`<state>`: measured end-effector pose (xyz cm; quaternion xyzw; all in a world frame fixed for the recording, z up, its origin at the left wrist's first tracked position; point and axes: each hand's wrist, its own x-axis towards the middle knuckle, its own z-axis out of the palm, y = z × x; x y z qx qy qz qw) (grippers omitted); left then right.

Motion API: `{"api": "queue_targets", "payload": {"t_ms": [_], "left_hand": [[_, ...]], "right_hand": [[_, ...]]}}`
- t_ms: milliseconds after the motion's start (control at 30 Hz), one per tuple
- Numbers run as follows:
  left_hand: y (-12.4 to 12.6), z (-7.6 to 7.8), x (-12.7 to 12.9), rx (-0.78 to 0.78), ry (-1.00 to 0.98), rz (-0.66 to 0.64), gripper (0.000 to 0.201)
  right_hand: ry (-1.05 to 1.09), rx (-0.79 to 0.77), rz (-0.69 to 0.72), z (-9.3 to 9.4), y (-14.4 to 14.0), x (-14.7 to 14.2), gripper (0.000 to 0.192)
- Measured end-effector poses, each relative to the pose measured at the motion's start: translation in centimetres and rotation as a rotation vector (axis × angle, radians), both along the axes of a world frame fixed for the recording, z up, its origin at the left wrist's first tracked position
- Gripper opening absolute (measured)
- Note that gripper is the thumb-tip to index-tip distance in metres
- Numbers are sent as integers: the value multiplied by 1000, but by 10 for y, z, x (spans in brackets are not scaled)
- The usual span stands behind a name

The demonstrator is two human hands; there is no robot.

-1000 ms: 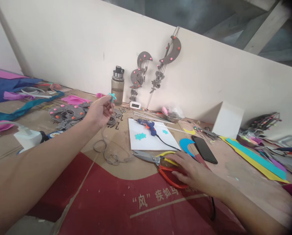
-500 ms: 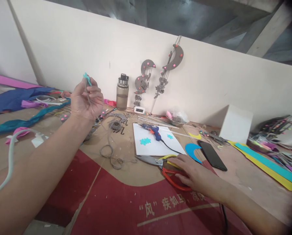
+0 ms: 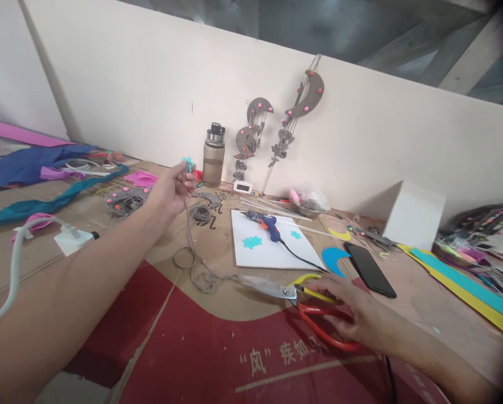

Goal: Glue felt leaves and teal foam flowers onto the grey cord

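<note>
The left hand (image 3: 173,188) was raised above the desk (image 3: 407,314), thumb and fingers pinched closed on a grey cord (image 3: 189,235) just below a small teal flower (image 3: 188,164) fixed at its top end. The cord hung slack from the pinch and trailed into loose loops on the cardboard (image 3: 184,348) near the scissors (image 3: 306,306).

The right hand (image 3: 352,314) lay on the scissors' red and yellow handles, fingers curled over them; whether they passed through the loops could not be told. The blades appeared slightly parted, pointing left toward the cord's loops.

Judgement: the cord looked light, soft and limp, with no stiffness of its own, so it would sag wherever unsupported; a pinch close to the flower is the sound hold. The flower seemed thin and easily creased. The scissors looked rigid, heavier and sharp, and are best held at the handles.

A glue gun (image 3: 266,223) rested on a white board (image 3: 272,249) beyond, well apart from both hands.
</note>
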<state>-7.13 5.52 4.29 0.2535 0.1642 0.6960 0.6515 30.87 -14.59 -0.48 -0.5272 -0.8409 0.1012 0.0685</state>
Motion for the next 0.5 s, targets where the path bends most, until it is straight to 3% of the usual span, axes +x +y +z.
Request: {"api": "queue_targets", "payload": {"t_ms": [100, 300, 500], "left_hand": [[4, -13, 8, -33, 157, 2, 4], [2, -34, 21, 59, 399, -51, 12], [-6, -40, 32, 124, 623, -107, 20]], "right_hand": [[25, -39, 27, 2, -6, -10, 56], [114, -221, 230, 20, -4, -70, 57], [183, -239, 309, 36, 12, -97, 28]]}}
